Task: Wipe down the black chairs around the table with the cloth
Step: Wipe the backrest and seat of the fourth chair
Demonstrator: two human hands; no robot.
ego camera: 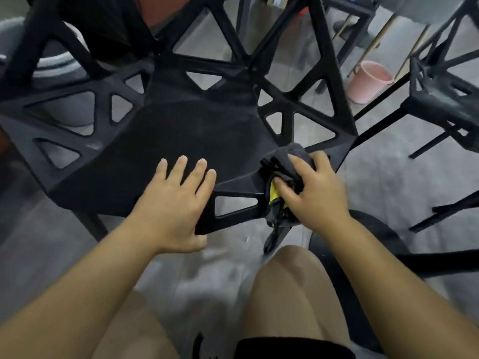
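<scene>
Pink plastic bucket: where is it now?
Head view, upper right: the pink plastic bucket stands on the grey floor between the near black lattice chair and a second black chair further right.

Grey concrete floor; pink bucket at upper right, pale wooden poles slanting just behind it.

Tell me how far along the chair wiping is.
Done: nothing can be confirmed; no chair shows clear wipe marks. In hand: the right hand grips the dark cloth against the front right corner of the near chair, while the left hand rests flat on its seat edge. Left: at least the second black chair at right, which no hand touches.
</scene>
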